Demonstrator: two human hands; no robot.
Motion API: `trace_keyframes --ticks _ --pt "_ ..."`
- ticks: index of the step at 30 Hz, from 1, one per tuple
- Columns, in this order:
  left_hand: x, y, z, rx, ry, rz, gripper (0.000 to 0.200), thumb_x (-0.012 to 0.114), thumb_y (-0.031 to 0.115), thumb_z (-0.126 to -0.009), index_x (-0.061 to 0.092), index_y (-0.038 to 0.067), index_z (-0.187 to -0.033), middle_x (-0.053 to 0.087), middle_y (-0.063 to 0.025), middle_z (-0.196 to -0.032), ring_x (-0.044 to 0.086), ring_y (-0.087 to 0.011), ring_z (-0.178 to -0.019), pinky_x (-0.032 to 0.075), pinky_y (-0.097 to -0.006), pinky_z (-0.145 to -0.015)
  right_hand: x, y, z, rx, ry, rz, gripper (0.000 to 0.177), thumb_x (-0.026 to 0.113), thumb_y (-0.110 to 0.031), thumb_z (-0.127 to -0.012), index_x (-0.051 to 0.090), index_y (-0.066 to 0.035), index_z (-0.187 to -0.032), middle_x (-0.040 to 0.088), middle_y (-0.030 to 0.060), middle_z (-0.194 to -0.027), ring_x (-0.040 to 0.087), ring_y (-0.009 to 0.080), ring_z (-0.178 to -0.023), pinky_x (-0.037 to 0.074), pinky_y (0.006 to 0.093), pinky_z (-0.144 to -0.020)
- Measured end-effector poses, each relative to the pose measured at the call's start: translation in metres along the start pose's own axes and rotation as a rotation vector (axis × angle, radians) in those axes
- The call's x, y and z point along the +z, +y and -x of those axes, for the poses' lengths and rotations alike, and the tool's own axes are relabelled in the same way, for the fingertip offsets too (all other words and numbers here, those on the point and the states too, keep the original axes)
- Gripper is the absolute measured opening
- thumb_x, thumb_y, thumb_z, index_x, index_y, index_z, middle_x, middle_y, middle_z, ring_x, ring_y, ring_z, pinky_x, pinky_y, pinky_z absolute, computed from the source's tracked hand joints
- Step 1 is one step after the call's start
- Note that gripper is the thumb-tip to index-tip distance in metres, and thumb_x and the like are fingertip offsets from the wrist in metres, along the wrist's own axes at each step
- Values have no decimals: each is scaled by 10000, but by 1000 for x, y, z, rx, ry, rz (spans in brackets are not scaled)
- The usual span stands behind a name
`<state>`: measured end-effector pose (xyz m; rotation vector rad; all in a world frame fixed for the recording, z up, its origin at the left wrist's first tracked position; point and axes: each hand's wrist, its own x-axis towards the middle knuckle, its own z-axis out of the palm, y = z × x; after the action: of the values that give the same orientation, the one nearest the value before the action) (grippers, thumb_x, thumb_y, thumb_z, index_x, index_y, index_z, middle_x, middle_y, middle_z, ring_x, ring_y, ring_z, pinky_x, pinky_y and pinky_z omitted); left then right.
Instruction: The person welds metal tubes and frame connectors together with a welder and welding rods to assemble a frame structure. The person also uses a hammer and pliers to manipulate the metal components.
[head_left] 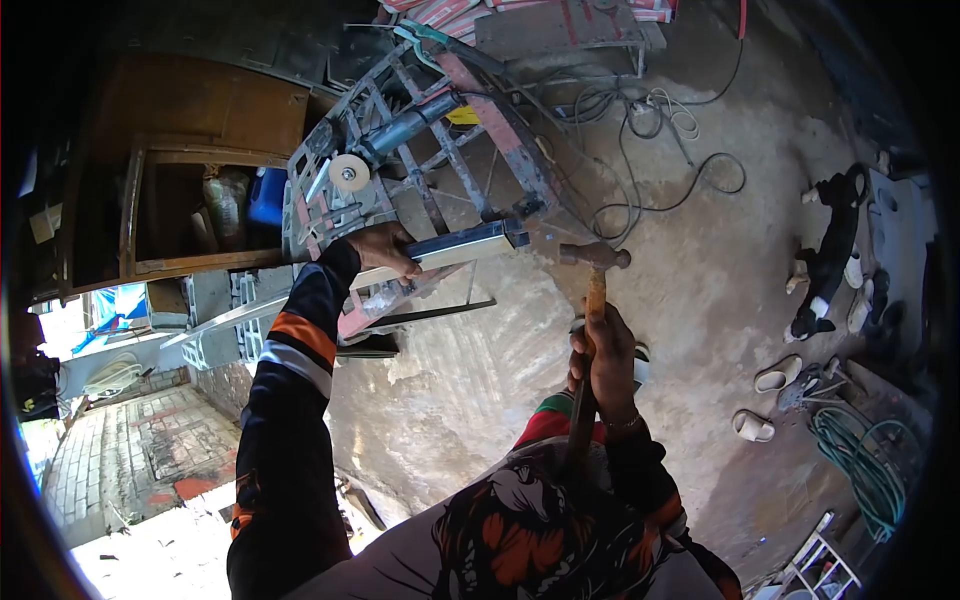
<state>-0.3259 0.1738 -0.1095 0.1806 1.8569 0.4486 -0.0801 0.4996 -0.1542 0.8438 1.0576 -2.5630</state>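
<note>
My left hand (385, 250) is closed around a long rectangular metal tube (465, 245), its thumb on the near side. The tube's dark end points right, and its length runs back to the left past my sleeve. My right hand (607, 362) grips the wooden handle of a hammer (596, 280), held upright in view. The hammer's head is just right of the tube's end, apart from it. Behind the tube stands a worn metal frame (430, 180) of welded bars. On that frame lies an angle grinder (405, 135) with a round disc (349, 173).
Black cables (640, 190) snake over the concrete floor (430, 385). At the right lies a black dog (835, 250), with pale slippers (753, 426) and a coiled green hose (860, 465) nearby. A wooden cabinet (130, 215) holding a blue container (266, 197) stands at the left.
</note>
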Motion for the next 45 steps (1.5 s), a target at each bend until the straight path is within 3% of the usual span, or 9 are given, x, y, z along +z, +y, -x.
trace_keyframes --ticks 10,18,20,22,26,27,31,40,45 --pt "-14 -21 -34 -13 -110 37 528 801 321 -825 636 -67 -1141 709 -133 -977 674 -193 -891 529 -320 -847 8 -3 -4 24 -24 -5 312 503 -318 -1016 514 -63 -1197 501 20 -681 494 110 -401 419 271 -320" --pt "34 -14 -4 136 306 -186 487 699 440 -903 653 21 -1146 706 -101 -944 655 -182 -871 503 -306 -799 -3 -18 -8 -82 20 96 263 463 -272 -1038 509 -72 -1204 493 11 -682 464 81 -390 394 247 -326" --pt "47 12 16 120 446 -373 479 736 471 -834 680 79 -1103 720 -135 -984 693 -281 -891 528 -373 -818 -9 -26 -9 -151 24 177 290 459 -258 -1043 500 -69 -1260 487 5 -690 447 55 -405 383 230 -337" --pt "58 1 17 208 590 -433 472 734 460 -825 673 90 -1112 718 -137 -963 695 -293 -875 536 -388 -793 -16 -36 -12 -308 -14 323 389 472 -201 -1035 455 -35 -1387 510 25 -716 502 51 -518 425 230 -420" --pt "77 -12 14 250 827 -680 477 699 429 -834 626 126 -1196 703 -122 -978 699 -303 -848 548 -423 -721 4 -87 -36 -974 -40 1181 442 554 -135 -971 482 3 -1385 665 201 -982 673 340 -819 536 386 -701" --pt "84 -15 9 327 954 -762 453 723 325 -812 627 134 -1212 685 -91 -999 690 -301 -822 552 -409 -698 12 -99 -45 -1014 -121 1294 454 578 -140 -958 491 -38 -1391 667 187 -1014 676 335 -846 541 393 -718" --pt "101 -18 2 187 963 -751 547 661 375 -853 528 155 -1336 608 -104 -1147 645 -306 -1044 495 -466 -898 96 -131 -62 -1120 -369 1658 498 631 -178 -921 515 -181 -1405 667 133 -1093 682 300 -884 555 404 -754" --pt "132 -33 -17 247 1226 -751 503 672 357 -809 588 131 -1250 596 -95 -1196 599 -282 -1108 441 -428 -957 254 17 -174 -1210 -781 1742 502 626 -199 -895 539 -243 -1387 648 113 -1110 662 313 -923 548 424 -763" --pt "137 -31 -19 197 1226 -683 438 730 388 -753 643 97 -1068 623 -108 -1128 574 -306 -1145 388 -452 -1010 288 73 -205 -999 -959 1814 382 575 -152 -899 628 -202 -1274 646 111 -1136 646 318 -1013 528 439 -813"
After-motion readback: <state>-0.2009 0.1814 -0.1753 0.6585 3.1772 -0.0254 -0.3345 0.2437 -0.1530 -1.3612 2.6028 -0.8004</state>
